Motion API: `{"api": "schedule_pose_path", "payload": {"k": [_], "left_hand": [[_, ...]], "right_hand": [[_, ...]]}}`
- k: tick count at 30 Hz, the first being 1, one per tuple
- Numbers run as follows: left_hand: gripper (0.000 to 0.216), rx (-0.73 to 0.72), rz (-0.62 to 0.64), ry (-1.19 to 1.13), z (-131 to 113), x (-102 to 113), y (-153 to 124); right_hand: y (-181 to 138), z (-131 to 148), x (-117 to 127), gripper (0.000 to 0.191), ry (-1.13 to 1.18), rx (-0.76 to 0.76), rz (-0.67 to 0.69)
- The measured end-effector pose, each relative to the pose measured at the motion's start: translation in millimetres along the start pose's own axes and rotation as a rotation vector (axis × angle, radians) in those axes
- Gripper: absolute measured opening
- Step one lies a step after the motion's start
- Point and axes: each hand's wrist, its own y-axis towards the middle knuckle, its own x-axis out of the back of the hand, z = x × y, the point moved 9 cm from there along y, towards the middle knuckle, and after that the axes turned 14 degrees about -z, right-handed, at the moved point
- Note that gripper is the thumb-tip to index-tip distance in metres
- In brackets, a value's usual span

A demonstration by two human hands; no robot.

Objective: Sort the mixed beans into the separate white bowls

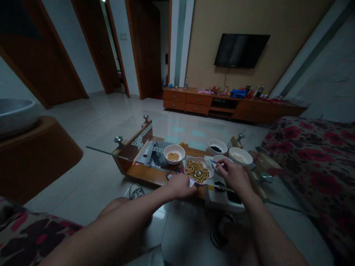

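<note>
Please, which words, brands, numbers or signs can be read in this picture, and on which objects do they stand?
None can be read.
Television: no legible brand.
Bottle on the cabinet: any label is too small.
Flower-shaped dish: no readable text.
White meander pattern: decoration, not writing.

Pale grey shorts (151, 257) are worn with dark, white-marked footwear (136, 191)

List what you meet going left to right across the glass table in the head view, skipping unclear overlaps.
Chopsticks, bowl of yellow beans, flower-shaped dish, bowl of black pieces, bowl of pale pieces.
</note>
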Motion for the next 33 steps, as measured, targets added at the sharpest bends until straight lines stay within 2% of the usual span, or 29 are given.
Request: {"api": "schedule_pose_path", "payload": {"k": [3, 6, 11, 17, 26, 33], "left_hand": [[0.048, -0.007, 0.005, 0.002, -0.6, -0.6, 0.1], [0.049, 0.002, 0.007, 0.035, 0.9, -2.1, 0.8], [0.051, -0.012, 0.004, 0.081, 0.7, -3.4, 2.1], [0.052, 0.015, 0.019, 0.067, 5.4, -7.6, 2.2], [0.05, 0.04, 0.012, 0.03, 6.7, -8.1, 2.2], [0.048, 0.001, 0.002, 0.017, 1.7, -4.3, 1.1]], "right_hand": [[1.7, -17.8, 12.3, 0.027, -0.107, -0.102, -0.084], [0.4, -29.6, 19.3, 0.03, -0.203, -0.203, -0.112], [-0.5, -32.3, 23.9, 0.033, -0.265, -0.267, -0.128], [-0.2, -19.7, 13.9, 0.03, -0.151, -0.183, -0.121], [-8.3, 17.3, -16.8, 0.025, -0.004, 0.032, 0.073], [-18.3, 32.9, -38.9, 0.021, 0.041, 0.134, 0.225]]}}
